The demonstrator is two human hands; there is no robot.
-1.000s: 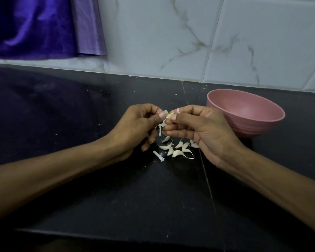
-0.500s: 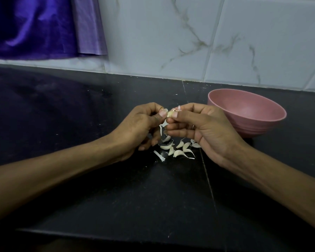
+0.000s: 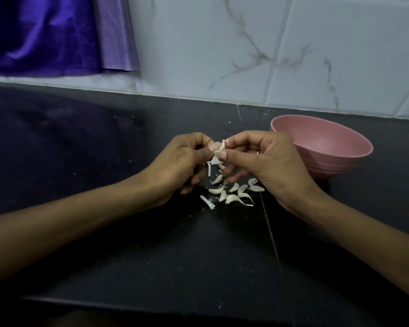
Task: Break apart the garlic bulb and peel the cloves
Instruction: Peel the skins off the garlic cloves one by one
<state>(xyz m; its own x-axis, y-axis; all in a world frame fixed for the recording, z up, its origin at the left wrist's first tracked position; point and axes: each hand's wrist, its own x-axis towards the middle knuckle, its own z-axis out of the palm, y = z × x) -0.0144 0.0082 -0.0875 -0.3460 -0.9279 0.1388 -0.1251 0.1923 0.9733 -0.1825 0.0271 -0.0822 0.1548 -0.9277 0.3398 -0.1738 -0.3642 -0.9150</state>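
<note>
A pale, curved clove [image 3: 220,149] with dry papery skin sits raised above the bench [image 3: 104,161], just above the middle of the view, pinched from both sides. The left hand [image 3: 175,164] has its grip clamped on the clove's left side, thumb and forefinger curled tight; its other fingers fold under and are partly hidden. The right hand [image 3: 267,161] pinches the same clove from the right, thumb on the lower end and forefinger at the pointed tip, where a thin flake of skin sticks up. A narrow ring [image 3: 257,152] shows on 1 right finger. How much skin is left on the clove cannot be made out. Below the hands, toward 6 o'clock, lies a loose pile [image 3: 232,193] of small crescent-shaped cloves and curled white peel strips; peeled and unpeeled pieces are hard to tell apart, and some are covered by the fingers. The bench is dark, smooth stone with faint specks and a thin seam. At 3 o'clock of the hands stands a matte pink bowl [image 3: 335,159], round with ribbed lower wall, its near-left rim hidden behind the right hand. Behind runs a glossy, grey-veined tile wall [image 3: 222,55]; shiny purple cloth [image 3: 45,36] hangs at 10 o'clock, cut off by the frame.
</note>
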